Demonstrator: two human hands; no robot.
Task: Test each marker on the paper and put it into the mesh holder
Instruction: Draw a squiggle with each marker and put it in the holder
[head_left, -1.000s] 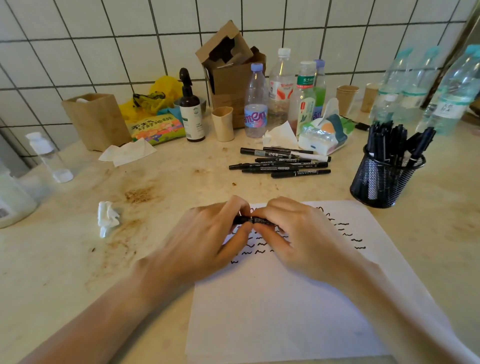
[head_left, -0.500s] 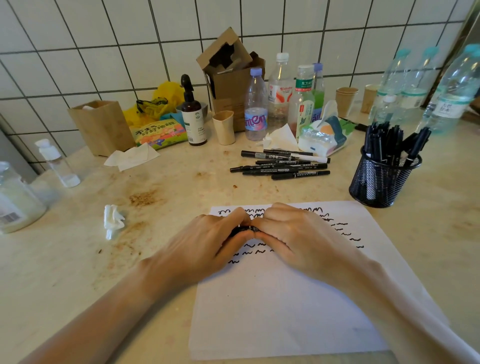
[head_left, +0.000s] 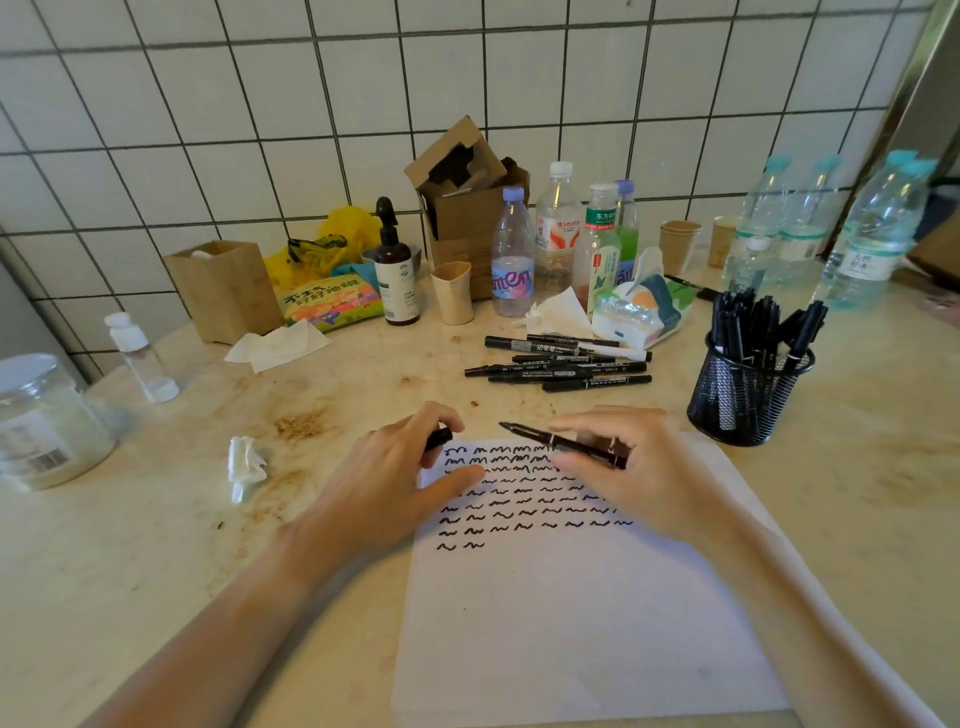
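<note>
While curled round a small black marker cap (head_left: 439, 437) at the sheet's top-left corner, left hand (head_left: 387, 486), thumb flat on white paper (head_left: 571, 597) covered in black squiggles. Rightward, slim black uncapped marker (head_left: 563, 445) pinched between thumb and forefinger of right hand (head_left: 641, 475), tip pointing left, above the squiggles. Farther right, black wire-mesh holder (head_left: 748, 397) crammed with markers.

A black cap (head_left: 439, 437) is mostly hidden inside the left hand (head_left: 395, 483), and the marker (head_left: 563, 444) barrel's rear end disappears under the right hand (head_left: 639, 467).
</note>
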